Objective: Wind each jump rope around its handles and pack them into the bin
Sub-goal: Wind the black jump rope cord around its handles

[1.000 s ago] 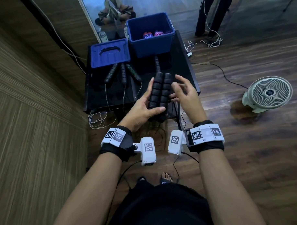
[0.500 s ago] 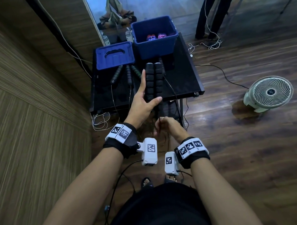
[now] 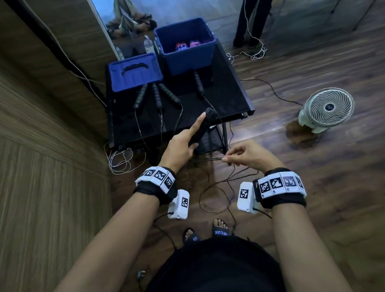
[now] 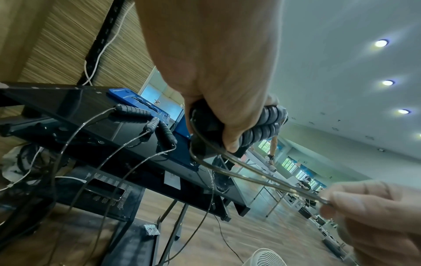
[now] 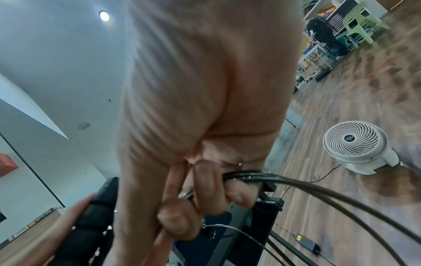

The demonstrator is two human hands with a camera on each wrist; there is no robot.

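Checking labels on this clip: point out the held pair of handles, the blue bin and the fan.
pair of handles (image 3: 203, 128), head view, ribbed grip above the thumb.
blue bin (image 3: 187, 59), head view, front wall.
fan (image 3: 330, 107), head view, grille centre.

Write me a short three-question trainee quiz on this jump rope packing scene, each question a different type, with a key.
1. True or false: the left hand grips the pair of black ribbed foam handles held together.
2. Multiple choice: what does the right hand pinch? A) the thin dark rope cord B) the blue plastic lid C) the white floor fan
3. Fill in: how many loose black handles lie on the black table in the head view?

Key: 1 true; 2 A; 3 four, namely three below the lid and one in front of the open blue plastic bin.
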